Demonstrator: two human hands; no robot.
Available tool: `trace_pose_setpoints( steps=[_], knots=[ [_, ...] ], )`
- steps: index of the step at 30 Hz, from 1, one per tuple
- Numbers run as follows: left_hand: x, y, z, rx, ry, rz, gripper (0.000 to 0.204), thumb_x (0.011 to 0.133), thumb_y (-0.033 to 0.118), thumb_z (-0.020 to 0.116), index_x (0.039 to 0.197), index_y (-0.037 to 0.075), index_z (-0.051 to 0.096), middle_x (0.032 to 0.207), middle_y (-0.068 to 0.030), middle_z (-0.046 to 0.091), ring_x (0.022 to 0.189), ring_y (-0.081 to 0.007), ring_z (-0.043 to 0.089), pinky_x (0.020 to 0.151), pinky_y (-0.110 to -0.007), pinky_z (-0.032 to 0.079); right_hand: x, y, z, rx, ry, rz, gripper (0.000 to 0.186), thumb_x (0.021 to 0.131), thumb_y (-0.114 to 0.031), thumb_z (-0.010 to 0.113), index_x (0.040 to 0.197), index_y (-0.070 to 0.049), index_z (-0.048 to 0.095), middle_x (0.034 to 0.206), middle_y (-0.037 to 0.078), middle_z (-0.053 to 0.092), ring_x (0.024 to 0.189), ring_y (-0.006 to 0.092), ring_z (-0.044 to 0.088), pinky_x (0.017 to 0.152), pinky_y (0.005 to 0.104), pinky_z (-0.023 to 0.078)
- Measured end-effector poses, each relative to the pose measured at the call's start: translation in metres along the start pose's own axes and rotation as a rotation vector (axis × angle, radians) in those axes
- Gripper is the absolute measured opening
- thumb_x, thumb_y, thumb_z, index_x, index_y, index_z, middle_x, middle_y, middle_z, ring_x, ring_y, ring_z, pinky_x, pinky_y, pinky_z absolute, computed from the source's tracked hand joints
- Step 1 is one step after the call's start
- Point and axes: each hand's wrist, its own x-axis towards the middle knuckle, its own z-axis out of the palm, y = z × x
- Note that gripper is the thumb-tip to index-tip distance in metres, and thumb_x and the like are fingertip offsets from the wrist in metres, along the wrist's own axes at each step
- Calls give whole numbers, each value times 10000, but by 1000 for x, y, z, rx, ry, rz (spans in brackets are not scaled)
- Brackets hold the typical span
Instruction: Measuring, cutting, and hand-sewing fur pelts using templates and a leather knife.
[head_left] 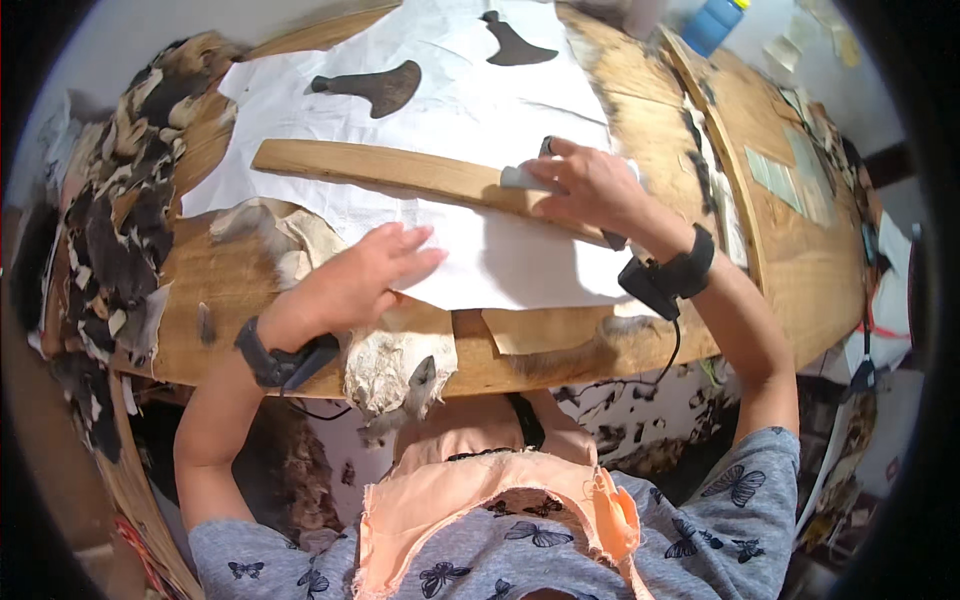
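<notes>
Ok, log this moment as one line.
left hand: flat on white sheet | right hand: gripping small tool against wooden strip | surface: wooden table

Two dark hide cutouts [378,87] [514,45] are laid on the far part of the wooden table [800,260]. Scraps of fur [120,200] are heaped along its left edge. A blue container [716,24] is stood at the far right corner, and pale paper pieces [775,175] are spread near the right edge.
</notes>
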Motion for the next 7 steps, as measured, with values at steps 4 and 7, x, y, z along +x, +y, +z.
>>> trace_pose_setpoints(
  steps=[4,7],
  knots=[
    [3,10,12,96,-16,-78,597,674,51,669,1240,100,484,1316,-173,425,1193,-396,365,1022,-422,311,12,7,11,-34,-122,-87,541,667,-315,698,1186,-220,580,876,122,548,733,289,597,632,377,494],
    [4,8,3,48,-115,-126,607,687,30,622,1268,97,458,1362,-168,376,1220,-385,348,1031,-434,299,24,5,-6,-110,-296,-96,522,726,-327,657,1231,-263,541,924,142,554,786,285,609,650,369,506]
  ],
)
